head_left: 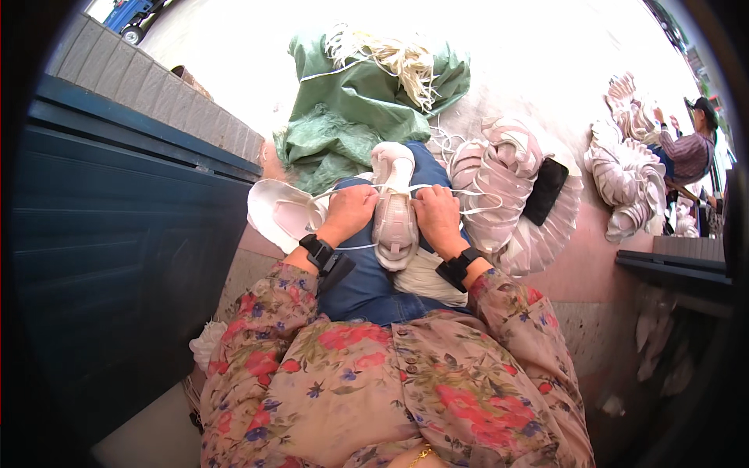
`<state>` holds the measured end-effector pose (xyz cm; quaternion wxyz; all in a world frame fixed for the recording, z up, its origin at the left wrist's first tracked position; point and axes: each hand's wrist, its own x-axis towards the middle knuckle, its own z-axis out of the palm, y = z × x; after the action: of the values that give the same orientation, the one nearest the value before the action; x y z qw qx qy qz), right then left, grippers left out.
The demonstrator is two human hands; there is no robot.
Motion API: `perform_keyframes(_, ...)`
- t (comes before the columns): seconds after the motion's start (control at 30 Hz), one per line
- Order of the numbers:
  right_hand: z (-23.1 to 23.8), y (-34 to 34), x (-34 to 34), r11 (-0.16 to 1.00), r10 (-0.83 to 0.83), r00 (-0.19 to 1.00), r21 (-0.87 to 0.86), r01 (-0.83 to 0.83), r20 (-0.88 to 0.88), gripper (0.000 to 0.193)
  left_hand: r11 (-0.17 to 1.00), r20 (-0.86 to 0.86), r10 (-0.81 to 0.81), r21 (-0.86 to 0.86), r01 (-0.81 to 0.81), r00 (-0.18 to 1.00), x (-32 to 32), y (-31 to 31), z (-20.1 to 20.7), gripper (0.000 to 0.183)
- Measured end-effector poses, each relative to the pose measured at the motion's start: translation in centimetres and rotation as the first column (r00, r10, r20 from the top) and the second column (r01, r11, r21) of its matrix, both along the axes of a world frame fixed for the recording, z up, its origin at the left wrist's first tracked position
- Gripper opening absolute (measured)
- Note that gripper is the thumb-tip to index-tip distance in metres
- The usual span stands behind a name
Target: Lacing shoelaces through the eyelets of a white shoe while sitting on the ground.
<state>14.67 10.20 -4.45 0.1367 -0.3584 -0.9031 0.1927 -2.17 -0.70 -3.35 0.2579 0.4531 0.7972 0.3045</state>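
A pale pinkish-white shoe upper (pixel 395 221) lies lengthwise on my lap, between my two hands. My left hand (pixel 353 209) is closed at its left side, pinching a white shoelace that trails off to the left. On the other side my right hand (pixel 438 214) is also closed, with the white shoelace (pixel 485 195) running through it and looping out to the right. Both hands are close against the upper. A bundle of white laces (pixel 431 278) rests on my lap beneath my right wrist. The fingertips are partly hidden.
Left of my knee lies another white upper (pixel 275 212). Ahead, a green plastic sack (pixel 343 101) bears loose cream laces (pixel 402 61). Stacked uppers (pixel 493 183) with a black phone-like object (pixel 545 191) stand at right. A dark blue door (pixel 125 257) flanks me; another person (pixel 690 147) sits far right.
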Motion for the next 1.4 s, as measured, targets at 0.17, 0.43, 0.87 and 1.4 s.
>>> perform_keyframes(0.17,-0.1,0.2,0.2,0.990,0.077,0.997,0.118,-0.076,-0.006,0.013,0.976,-0.384,-0.218,-0.090,0.198,0.897,0.4,1.1,0.5,0.018)
perform_keyframes(0.43,0.5,-1.1,0.4,0.976,0.112,0.982,0.168,-0.138,0.152,0.015,0.997,-0.585,-0.018,0.049,0.058,0.811,2.5,0.5,1.6,0.020)
perform_keyframes(0.87,-0.7,0.1,0.6,0.969,0.227,0.971,-0.115,-0.217,0.076,0.016,0.993,-0.349,-0.110,-0.004,0.116,0.930,1.8,0.0,1.0,0.011)
perform_keyframes(1.4,0.4,0.4,0.1,0.874,0.383,0.910,0.258,-0.412,0.157,0.010,0.966,-0.337,-0.067,0.213,0.145,0.939,2.5,4.7,0.8,0.008)
